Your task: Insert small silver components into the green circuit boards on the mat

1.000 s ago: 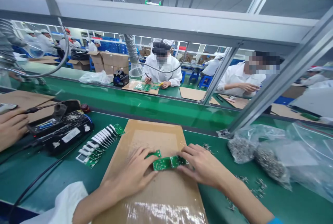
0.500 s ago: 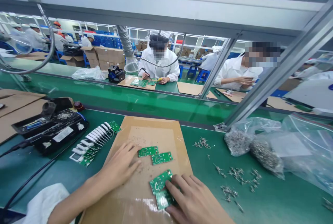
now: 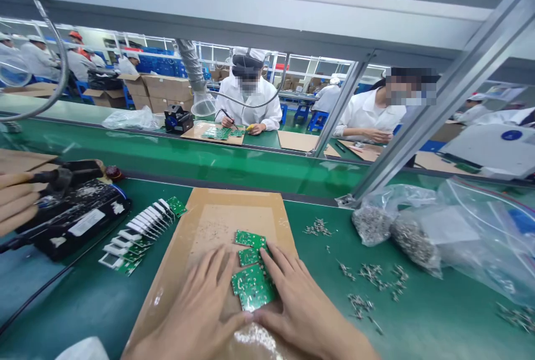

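1. Along the near edge of the cardboard sheet [image 3: 238, 209], your left hand [image 3: 196, 315] and right hand [image 3: 303, 315] lie palms down with fingers spread, pinching nothing.
2. Between your hands, three green circuit boards [image 3: 253, 287] sit in a short column on the sheet, running away from you. Your right fingers press against their right side, and your left fingers come up beside the lowest board.
3. Off the sheet's left edge, on the green counter [image 3: 71, 298], a slanted row of finished boards with white components [image 3: 137, 234] lies close to the cardboard.
4. Further left on the counter is a black soldering station [image 3: 79, 226]. At the counter's left edge, a neighbouring person's hand [image 3: 14, 198] is next to it, with a black tool handle at the fingers.
5. Right of the sheet, small metal parts [image 3: 371, 282] lie scattered on the counter. Beyond them, near the right edge, are clear plastic bags of similar parts [image 3: 371, 225].
6. Across the counter, a person in white [image 3: 248, 101] holds a pen-like tool over green boards on another cardboard sheet.
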{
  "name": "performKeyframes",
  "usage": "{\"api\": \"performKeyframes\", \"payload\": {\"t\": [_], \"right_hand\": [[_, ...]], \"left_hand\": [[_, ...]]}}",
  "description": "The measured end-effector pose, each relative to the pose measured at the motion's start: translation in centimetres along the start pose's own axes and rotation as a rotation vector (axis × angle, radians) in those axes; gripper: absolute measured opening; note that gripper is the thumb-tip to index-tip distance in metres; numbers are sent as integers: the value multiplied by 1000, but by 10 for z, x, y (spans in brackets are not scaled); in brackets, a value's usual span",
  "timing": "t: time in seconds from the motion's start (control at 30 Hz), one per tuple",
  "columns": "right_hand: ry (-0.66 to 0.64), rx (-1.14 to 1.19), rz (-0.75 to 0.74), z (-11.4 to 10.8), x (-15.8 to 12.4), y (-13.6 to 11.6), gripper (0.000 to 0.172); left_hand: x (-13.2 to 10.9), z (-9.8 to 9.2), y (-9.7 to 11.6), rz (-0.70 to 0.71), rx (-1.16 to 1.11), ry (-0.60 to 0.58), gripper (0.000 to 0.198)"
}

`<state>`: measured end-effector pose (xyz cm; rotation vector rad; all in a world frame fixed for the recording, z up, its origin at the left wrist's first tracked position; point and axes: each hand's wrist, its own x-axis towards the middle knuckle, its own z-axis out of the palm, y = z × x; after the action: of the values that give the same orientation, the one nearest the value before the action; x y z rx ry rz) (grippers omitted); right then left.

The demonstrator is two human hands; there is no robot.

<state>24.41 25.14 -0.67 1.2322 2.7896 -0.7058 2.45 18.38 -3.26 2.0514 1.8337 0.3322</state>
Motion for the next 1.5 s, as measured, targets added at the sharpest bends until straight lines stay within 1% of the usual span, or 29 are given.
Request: {"api": "performKeyframes", "payload": {"t": [0.07, 0.13, 0.2, 0.27, 0.33, 0.37, 0.43, 0.47, 0.5, 0.57, 0.6, 0.63, 0.73, 0.8, 0.83, 0.93, 1.07, 1.17, 1.2, 1.23, 1.27, 1.33, 1.37, 1.4, 1.43, 1.47, 1.5], "right_hand": [[-30, 38, 7, 1, 0, 1, 99], [-33, 71, 14, 2, 1, 3, 100], [-18, 84, 14, 4, 6, 9, 95], [6, 69, 4, 6, 17, 14, 87], [49, 48, -42, 9, 30, 16, 77], [72, 45, -78, 9, 37, 14, 72], [96, 51, -150, 9, 50, 4, 63], [85, 57, -173, 7, 56, -3, 60], [60, 64, -188, 5, 62, -12, 59], [13, 69, -213, -2, 72, -30, 55], [3, 68, -228, -5, 77, -39, 51], [1, 66, -243, -8, 81, -46, 47], [8, 69, -264, -15, 85, -55, 36], [9, 85, -251, -17, 84, -53, 35], [12, 92, -240, -18, 83, -50, 36], [38, 102, -209, -19, 78, -40, 36], [87, 114, -199, -21, 70, -31, 37], [67, 266, -169, -22, 67, -33, 38], [43, 366, -150, -22, 67, -35, 39], [9, 499, -124, -21, 68, -38, 40], [-33, 663, -91, -20, 71, -41, 43], [-120, 1045, -16, -16, 79, -46, 47], [-153, 1224, 20, -14, 84, -47, 48], [-162, 1369, 52, -13, 88, -46, 48], [-143, 1467, 79, -12, 91, -43, 47], [-106, 1524, 99, -11, 94, -39, 45], [-56, 1553, 116, -11, 96, -34, 43]], "left_hand": [[-8, 0, 5, -30, 3, -75, 76], [-12, -7, 10, -21, -11, -113, 70], [-17, -16, 10, -15, -22, -105, 68], [-29, -24, 2, -56, -16, -61, 61], [-46, -31, -15, -183, 16, 51, 52], [-55, -35, -28, -278, 41, 134, 52], [-72, -42, -56, -514, 91, 307, 58], [-78, -45, -70, -628, 105, 372, 64], [-81, -47, -83, -734, 109, 402, 74], [-81, -49, -103, -848, 131, 414, 99], [-78, -48, -109, -867, 149, 417, 106], [-74, -48, -114, -866, 166, 424, 108], [-63, -46, -118, -830, 172, 454, 93], [-60, -47, -119, -805, 147, 453, 86], [-59, -48, -120, -802, 133, 449, 86], [-64, -51, -123, -828, 88, 428, 94], [-78, -52, -123, -857, 32, 422, 98], [-88, -56, -113, -872, -46, 405, 96], [-87, -58, -107, -854, -79, 392, 95], [-84, -60, -98, -807, -103, 383, 92], [-77, -62, -87, -729, -120, 371, 89], [-53, -67, -63, -470, -110, 365, 76], [-38, -69, -51, -316, -109, 329, 70], [-22, -71, -39, -168, -104, 279, 65], [-5, -72, -29, -53, -96, 224, 62], [12, -73, -22, 31, -96, 188, 64], [27, -72, -16, 84, -106, 162, 70]]}}
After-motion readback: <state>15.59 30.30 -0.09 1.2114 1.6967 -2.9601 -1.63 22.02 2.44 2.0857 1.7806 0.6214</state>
